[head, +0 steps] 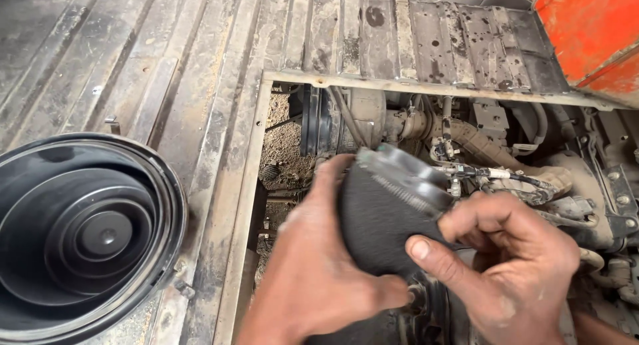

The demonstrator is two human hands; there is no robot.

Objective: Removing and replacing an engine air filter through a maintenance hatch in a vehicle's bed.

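The left hand (313,265) wraps its fingers round the dusty black rubber hose (379,218) over the open engine bay (506,152). The right hand (512,265) pinches the metal clamp ring (409,178) at the hose's upper end, slanting up-right.

Soft, even daylight filled the scene, bright on the ribbed metal floor (200,72) and without harsh glare, though the orange panel (589,32) beyond the floor's far right corner looked almost overexposed. Below the floor's cut-out opening the engine bay (466,138) fell into dim shadow, its depths muddy and hard to read. The hose clamp (406,178) over that opening was smeared by motion blur, while the black round cover (80,238) on the floor showed a faint sheen and bent slightly at the frame's edge.
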